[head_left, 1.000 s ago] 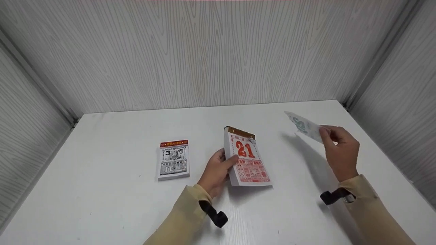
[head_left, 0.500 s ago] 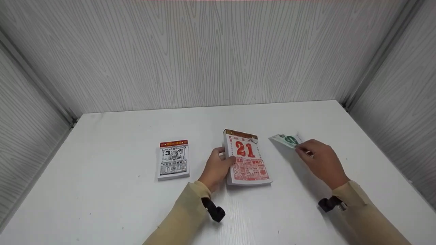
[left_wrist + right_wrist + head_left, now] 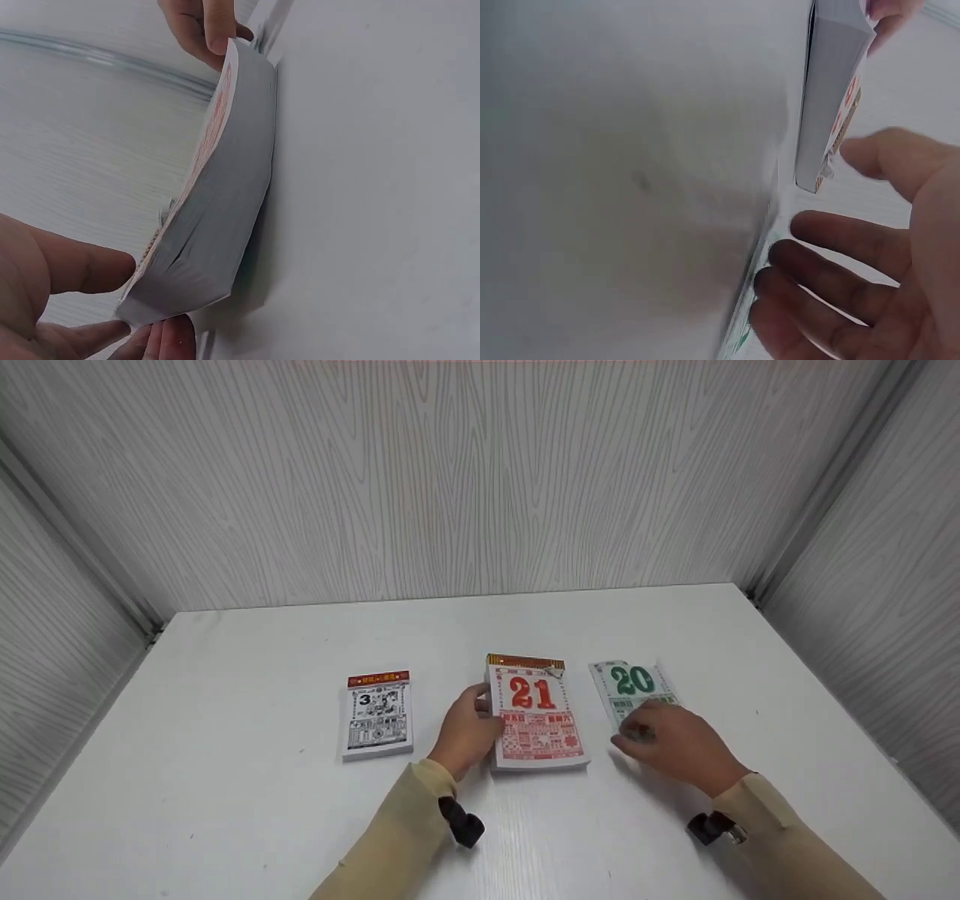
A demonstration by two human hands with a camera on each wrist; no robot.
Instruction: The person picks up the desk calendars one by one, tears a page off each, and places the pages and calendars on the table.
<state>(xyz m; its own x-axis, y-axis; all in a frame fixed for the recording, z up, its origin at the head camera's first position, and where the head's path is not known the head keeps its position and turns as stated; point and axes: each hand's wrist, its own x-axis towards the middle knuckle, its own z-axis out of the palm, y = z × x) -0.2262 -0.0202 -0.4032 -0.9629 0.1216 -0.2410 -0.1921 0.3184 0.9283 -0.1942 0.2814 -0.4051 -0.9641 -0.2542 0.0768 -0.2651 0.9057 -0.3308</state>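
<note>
In the head view, my left hand (image 3: 465,733) grips the left edge of a thick tear-off calendar (image 3: 537,739), whose top page shows a red 21. The left wrist view shows the thumb by its face and fingers under the white page block (image 3: 225,180), with part of its underside raised off the table. A loose calendar page (image 3: 632,681) with a green 20 lies to the right. My right hand (image 3: 679,746) is over its lower part, hiding it. Thumb and fingers stand apart in the right wrist view, pinching nothing, with the fingertips (image 3: 806,225) close by the page.
A smaller tear-off calendar (image 3: 379,716) with a red header and a black 3 lies left of my left hand. The white table (image 3: 247,780) meets a wood-grain panel (image 3: 450,480) at the back, with more panels at both sides.
My right hand has brought the page down and leftward onto the table and let it go. The large calendar has been lowered and shifted slightly left in my left hand.
</note>
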